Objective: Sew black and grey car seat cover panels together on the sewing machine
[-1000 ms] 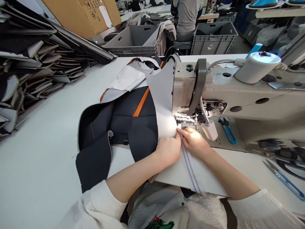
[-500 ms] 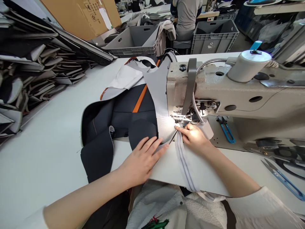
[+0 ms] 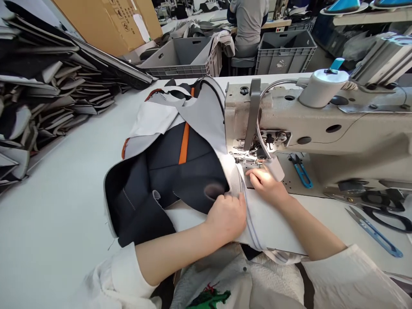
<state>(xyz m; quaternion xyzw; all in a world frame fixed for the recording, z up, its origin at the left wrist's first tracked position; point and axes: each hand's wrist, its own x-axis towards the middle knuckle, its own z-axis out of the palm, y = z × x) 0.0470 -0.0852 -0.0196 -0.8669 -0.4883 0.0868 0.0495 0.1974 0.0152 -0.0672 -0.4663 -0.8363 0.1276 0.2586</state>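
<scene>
A dark and light-grey fabric cover point(image 3: 193, 180) with an orange strip lies on the table, its grey edge running under the sewing machine's lit presser foot point(image 3: 240, 159). My left hand point(image 3: 227, 216) is closed around the near edge of the cover, knuckles up, just left of a white tape point(image 3: 250, 219) with blue lines. That tape runs from the foot down over the table edge to my lap. Right of the tape, my right hand point(image 3: 267, 184) is curled, its index fingertip close beside the tape near the foot. Whatever its fingers pinch is hidden.
The sewing machine point(image 3: 309, 124) carries a thread cone point(image 3: 323, 88). Blue thread snips point(image 3: 301, 171) lie on its bed, another pair point(image 3: 375, 231) and black-handled scissors point(image 3: 388, 214) at right. Stacked fabric pieces point(image 3: 71, 86) stand at left. Behind are grey crates point(image 3: 286, 56) and a seated person point(image 3: 249, 25).
My left hand has gone from lying flat to a closed grip, nearer the tape. The cover has turned and shifted at the foot. My right fingertips have drawn slightly right, off the needle area.
</scene>
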